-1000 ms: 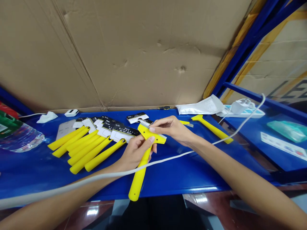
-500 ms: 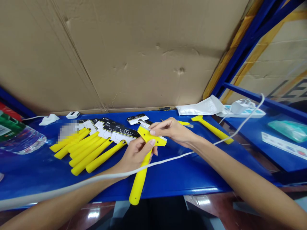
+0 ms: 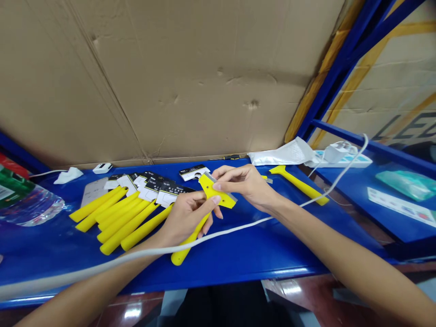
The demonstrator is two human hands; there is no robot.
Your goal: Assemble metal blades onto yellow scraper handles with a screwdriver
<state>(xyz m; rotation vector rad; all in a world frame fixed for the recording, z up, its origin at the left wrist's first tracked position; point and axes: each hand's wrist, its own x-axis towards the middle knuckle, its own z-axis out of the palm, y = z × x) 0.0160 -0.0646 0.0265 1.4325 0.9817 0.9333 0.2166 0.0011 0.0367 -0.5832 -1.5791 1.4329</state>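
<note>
Yellow plastic makes up the body of the yellow scraper (image 3: 223, 198), held above the near part of the blue table (image 3: 259, 261) with its head raised and its handle slanting down to the lower left. The left hand (image 3: 190, 215) is closed around the neck, thumb pressed on the face of the head. The right hand (image 3: 250, 186) is nearly closed, its thumb and fingers pinching the head's upper edge beside the metal blade (image 3: 208, 176). Two small dark holes show on the head; no lettering can be made out there.

To the left lies a row of yellow handles (image 3: 117, 215), with black-and-white cards (image 3: 168, 185) at their far ends. The code on the cards appears to be TCJ-001 or TGJ-001, the print being too small to settle it; Chinese characters run beneath. Another black-and-white card (image 3: 194, 172) lies beyond the hands.

At the far left, a clear bottle (image 3: 41, 206) wears a green label with a white panel. At right, a cardboard box (image 3: 405, 102) bears large dark letters, L and E, then one cut by the frame edge. A second scraper (image 3: 303, 185) lies right of the hands, and a white cable (image 3: 238, 225) crosses in front.
</note>
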